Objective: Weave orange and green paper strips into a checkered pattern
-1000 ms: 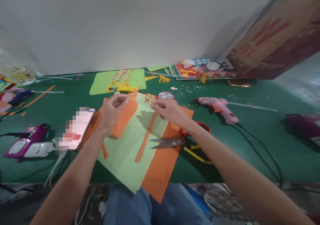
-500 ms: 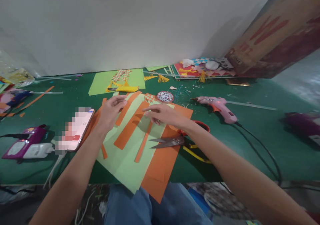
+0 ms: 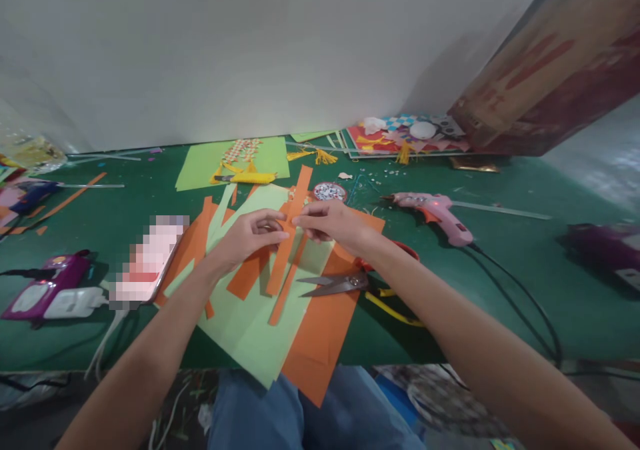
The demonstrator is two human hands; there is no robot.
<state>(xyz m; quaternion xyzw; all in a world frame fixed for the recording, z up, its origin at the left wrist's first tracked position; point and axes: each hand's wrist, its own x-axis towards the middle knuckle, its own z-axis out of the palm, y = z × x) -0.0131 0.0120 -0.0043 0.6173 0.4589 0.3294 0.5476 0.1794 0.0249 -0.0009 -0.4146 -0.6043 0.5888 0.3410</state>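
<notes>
An orange paper strip is held up slantwise in the middle, over sheets of light green paper and orange paper. My left hand pinches its left edge between thumb and fingers. From the right, my right hand grips the other edge at about the same height. Under the hands lie more strips, a wide orange strip and a narrow orange strip. Scissors with red and yellow handles rest on the papers beneath my right forearm.
A pink glue gun with a cord lies at right. At left are a phone and a purple power strip. Behind the papers sit a yellow cutter knife, a dish of small beads and a pile of crafts.
My left hand has lifted an orange strip off the papers and moved it right. My right hand, earlier holding nothing visible, now pinches that strip too.
</notes>
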